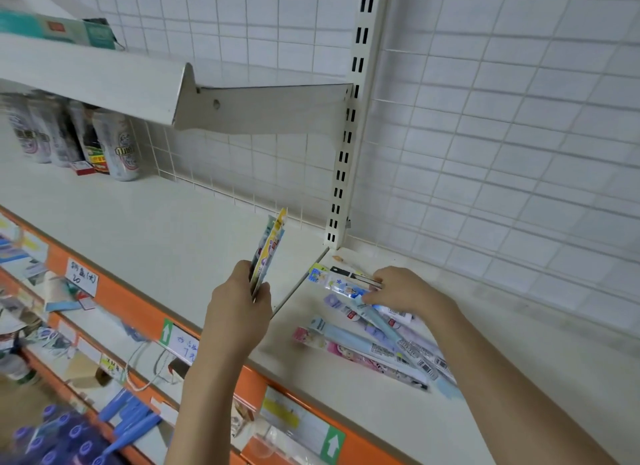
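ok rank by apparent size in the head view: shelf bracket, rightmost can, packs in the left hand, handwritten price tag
1. shelf bracket
2. rightmost can and packs in the left hand: look alike; packs are nearer, so unranked
3. handwritten price tag

Cans (117, 146) blurred, labels unreadable; blue bottles (62, 437) cut off btm-left; right hand (405, 291) hides ends of packs (367, 347).

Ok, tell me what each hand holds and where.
Left hand grips upright toothbrush packs by their lower ends. Right hand pinches one flat pack on the shelf at its right end.
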{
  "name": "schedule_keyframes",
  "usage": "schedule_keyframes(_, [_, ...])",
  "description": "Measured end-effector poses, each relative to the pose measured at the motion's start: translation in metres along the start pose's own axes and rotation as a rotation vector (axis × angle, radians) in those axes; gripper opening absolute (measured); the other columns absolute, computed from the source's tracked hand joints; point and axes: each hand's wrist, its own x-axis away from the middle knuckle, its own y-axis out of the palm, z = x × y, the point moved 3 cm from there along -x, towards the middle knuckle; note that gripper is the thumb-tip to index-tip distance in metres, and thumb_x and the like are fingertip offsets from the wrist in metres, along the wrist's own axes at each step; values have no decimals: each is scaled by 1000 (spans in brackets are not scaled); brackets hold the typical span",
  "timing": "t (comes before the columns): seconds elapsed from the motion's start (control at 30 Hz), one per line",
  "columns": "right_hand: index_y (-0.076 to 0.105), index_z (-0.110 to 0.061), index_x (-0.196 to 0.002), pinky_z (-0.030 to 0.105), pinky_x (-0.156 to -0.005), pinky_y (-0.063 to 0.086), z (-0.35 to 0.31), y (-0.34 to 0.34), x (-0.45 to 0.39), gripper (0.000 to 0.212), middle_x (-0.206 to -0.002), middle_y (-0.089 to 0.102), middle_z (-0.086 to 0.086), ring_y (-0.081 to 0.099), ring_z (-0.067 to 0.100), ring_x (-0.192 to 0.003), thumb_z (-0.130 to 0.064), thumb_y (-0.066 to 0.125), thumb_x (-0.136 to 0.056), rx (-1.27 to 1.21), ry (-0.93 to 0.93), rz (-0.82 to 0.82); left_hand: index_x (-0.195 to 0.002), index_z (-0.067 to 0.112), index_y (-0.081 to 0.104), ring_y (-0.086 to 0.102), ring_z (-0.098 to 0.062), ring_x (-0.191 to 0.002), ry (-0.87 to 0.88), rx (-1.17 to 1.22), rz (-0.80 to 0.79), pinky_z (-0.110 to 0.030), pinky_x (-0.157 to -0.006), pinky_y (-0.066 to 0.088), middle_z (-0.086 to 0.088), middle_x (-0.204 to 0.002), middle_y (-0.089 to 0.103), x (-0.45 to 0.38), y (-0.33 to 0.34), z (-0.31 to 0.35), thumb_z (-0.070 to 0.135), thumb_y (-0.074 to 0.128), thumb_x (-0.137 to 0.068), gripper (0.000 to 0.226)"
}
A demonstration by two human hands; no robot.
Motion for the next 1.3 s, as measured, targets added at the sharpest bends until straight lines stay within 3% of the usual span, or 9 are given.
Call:
schedule_keyframes(0.13, [61,-3,-83,28,-60,34,9,-9,4,25,-76,53,5,49,20,-72,-28,62,-86,-48,2,39,-89,12,44,65,-37,-72,6,-19,11,-46,-69,52,-14,-80,60,0,-2,0,12,45,-92,3])
schedule_keyframes(0.23, [47,-11,-65,26,-53,28,19,-18,11,28,-63,44,1,40,14,-58,-25,60,-86,-108,13,49,-88,11,44,64,-37,-72,23,-39,4,-45,-68,50,-15,-78,60,-2,1,2,12,46,-91,4])
schedule_keyframes(0.4, [35,-15,-62,28,-52,24,44,-27,18,36,-61,36,-1,32,14,-54,-26,53,-91,-155,76,71,-83,10,41,56,-36,-67,74,-55,-1,-37,-59,43,-12,-70,55,-4,13,13,11,46,-91,10])
schedule_keyframes(0.67, [40,-13,-61,28,-51,23,76,-33,41,27,-60,39,1,34,16,-52,-7,53,-84,-223,151,121,-85,9,43,62,-41,-72,123,-22,-60,-46,-66,50,-18,-76,60,-2,33,32,10,46,-90,6])
schedule_keyframes(0.8, [41,-14,-61,26,-49,22,89,-36,58,33,-56,35,0,31,15,-49,-21,59,-87,-346,232,160,-86,7,45,61,-43,-72,133,-14,-81,-47,-64,51,-20,-75,62,-2,42,38,9,46,-89,4])
schedule_keyframes(0.9, [52,-10,-69,26,-52,26,101,-34,73,25,-59,42,3,36,16,-52,-22,56,-90,-414,273,220,-84,8,45,58,-40,-70,141,-30,-109,-41,-60,48,-14,-72,58,0,52,43,9,47,-89,6])
schedule_keyframes(1.0, [70,-7,-87,27,-64,35,114,-30,93,22,-79,69,15,49,20,-68,-21,53,-91,-613,277,274,-71,16,37,49,-33,-61,154,-40,-124,-36,-55,38,-7,-64,49,3,62,50,9,46,-90,22])
schedule_keyframes(1.13, [65,-16,-96,27,-69,46,117,-24,129,17,-80,73,-8,64,15,-82,-17,48,-97,-941,219,365,-77,11,42,59,-41,-70,196,-4,-171,-44,-61,48,-17,-70,57,10,77,60,7,45,-89,13])
schedule_keyframes(1.3, [56,-14,-103,23,-62,53,111,-10,158,14,-90,68,7,69,6,-64,-12,42,-100,-1165,187,419,-86,5,46,58,-40,-71,268,-30,-209,-40,-58,46,-9,-64,50,19,95,71,11,45,-91,7])
